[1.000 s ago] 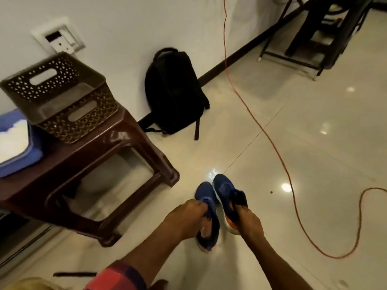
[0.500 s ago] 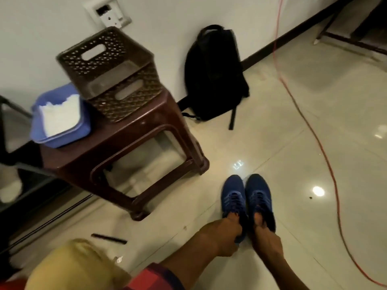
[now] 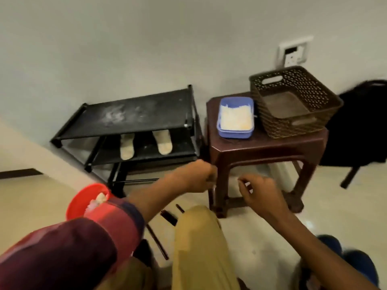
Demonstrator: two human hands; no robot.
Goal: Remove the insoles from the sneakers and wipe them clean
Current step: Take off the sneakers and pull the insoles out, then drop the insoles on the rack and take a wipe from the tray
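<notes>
Head view, the person crouched before a black shoe rack [image 3: 134, 116] and a brown stool [image 3: 261, 149]. We see two pale insoles, one [image 3: 126, 148] lying well apart from the other [image 3: 163, 144], both flat on the rack's middle shelf, toes towards us. The blue sneakers [image 3: 356, 262] sit on the floor at the lower right edge, behind the right forearm; they are too blurred for us to tell whether anything remains inside them. The left hand [image 3: 199, 175] is clenched in the air in front of the rack and grasps nothing visible. The right hand [image 3: 261, 193] hangs just before the stool's leg, fingers loosely curled and empty. On the stool stand a blue tub [image 3: 234, 133] holding white cloths [image 3: 235, 120] and, touching it, a brown perforated basket [image 3: 293, 126]; a red bowl [image 3: 83, 199] rests on the floor at left. We judge removal to be done, since both insoles lie outside the shoes. Wiping seems still ahead, as neither hand holds a cloth.
</notes>
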